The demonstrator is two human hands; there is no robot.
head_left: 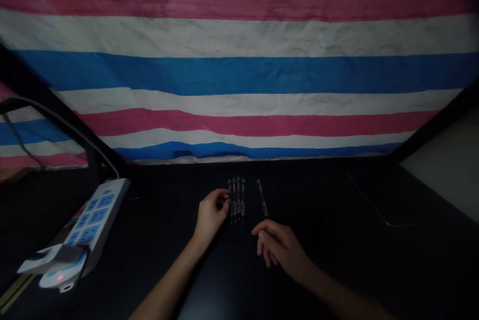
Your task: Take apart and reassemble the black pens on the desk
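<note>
Several dark pens (237,199) lie side by side on a black table (337,260), pointing away from me. One more pen (262,198) lies apart, a little to their right. My left hand (210,215) rests on the table with its curled fingertips touching the leftmost pen of the row. My right hand (280,248) hovers just below the single pen, fingers loosely bent and apart, holding nothing that I can see.
A white power strip (90,223) with blue sockets lies at the left, a lit plug (62,275) at its near end and a cable running off behind. A striped pink, white and blue sheet (239,76) hangs behind the table. A dark flat pad (381,195) lies at the right.
</note>
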